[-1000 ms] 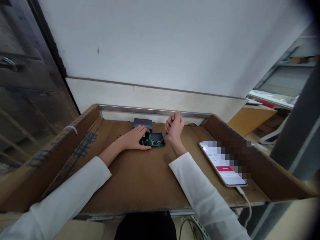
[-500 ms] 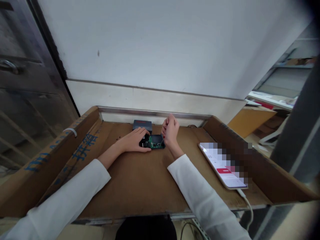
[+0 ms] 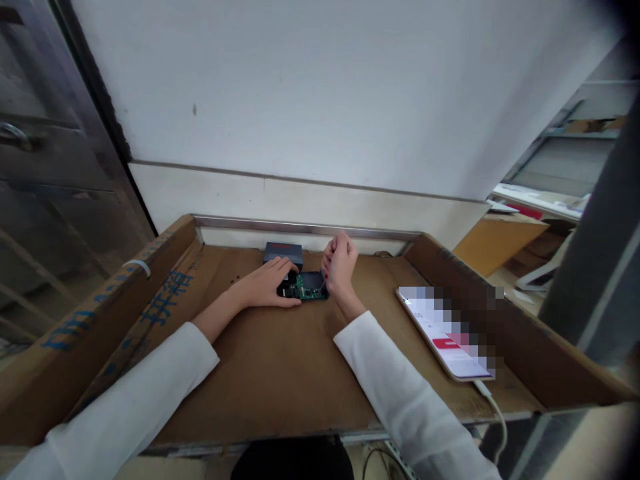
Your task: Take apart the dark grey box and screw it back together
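A black housing with a green circuit board is pinched between thumb and fingers of the left hand. A thin-shafted tool is clasped in the right hand's grip; a dark gray box is located just beyond the left grip.

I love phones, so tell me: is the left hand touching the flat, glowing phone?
No, the left hand grips the black-and-green electronic device, while the phone lies apart to the right.
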Demonstrator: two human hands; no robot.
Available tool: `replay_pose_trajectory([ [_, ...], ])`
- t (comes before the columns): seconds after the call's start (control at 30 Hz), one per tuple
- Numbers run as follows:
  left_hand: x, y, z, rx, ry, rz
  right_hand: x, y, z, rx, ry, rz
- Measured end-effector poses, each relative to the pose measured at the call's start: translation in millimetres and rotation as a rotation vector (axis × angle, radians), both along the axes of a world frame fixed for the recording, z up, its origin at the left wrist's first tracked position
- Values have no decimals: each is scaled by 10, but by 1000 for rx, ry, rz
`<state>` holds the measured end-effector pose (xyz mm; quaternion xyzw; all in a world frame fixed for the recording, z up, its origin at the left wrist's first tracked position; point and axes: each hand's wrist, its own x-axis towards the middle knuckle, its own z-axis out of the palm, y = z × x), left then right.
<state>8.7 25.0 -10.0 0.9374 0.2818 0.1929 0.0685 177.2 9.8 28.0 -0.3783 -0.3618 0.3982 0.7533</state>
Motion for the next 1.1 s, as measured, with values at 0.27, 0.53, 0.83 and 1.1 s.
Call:
replay_pose_trajectory([
  [0.27,7,10,-24,-19,5,17,-24,-46,16,6,-72,65],
  [0.53,7,11,-10,-55,13,32,15,31,-23,33,-100,294],
  [0.83,6,34,-43,-29,10,27,108,78,12,69,-314,248],
  [1.1,0,31,-37,-32,4,21,227,-10,177,90,-464,345],
])
